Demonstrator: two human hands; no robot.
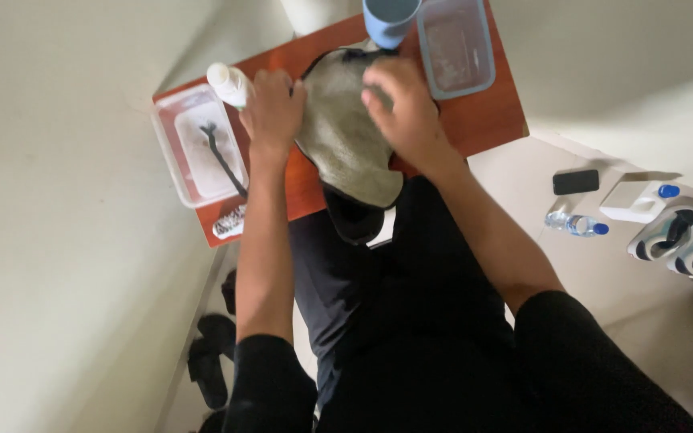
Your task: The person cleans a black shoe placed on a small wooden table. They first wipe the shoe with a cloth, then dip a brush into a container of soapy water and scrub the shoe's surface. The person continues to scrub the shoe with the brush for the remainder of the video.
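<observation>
The left hand [273, 108] rests on the left edge of a grey-green cloth [346, 136], fingers curled down onto the fabric and pinching it. The right hand [403, 104] lies on the upper right part of the same cloth, fingers bent and pressing into it; whether it truly grips the fabric cannot be told. The cloth is draped over a black shoe [358, 220], whose dark heel end with a white patch sticks out from under the cloth at 6 o'clock, over the near edge of the reddish-brown desk [483, 120].

At 10 o'clock from the left hand, just beside its knuckles, stands a white bottle [228, 84]. At 8 o'clock from that hand lies a clear plastic tub [198, 148] with a thin black-handled tool [222, 156] inside, and below it, at the desk's near corner, a small speckled brush [230, 222]. At 12 o'clock from the right hand stands a blue cup [391, 20], touching the cloth's far edge. At 1 o'clock is a clear box with a blue-grey rim [456, 44].

On the floor at 4 o'clock, well apart from the desk, lie a black phone [576, 182], a plastic water bottle [575, 224], a white container with a blue cap [635, 202] and a pair of light sneakers [683, 236]. At 7 o'clock, black sandals [210, 357].
</observation>
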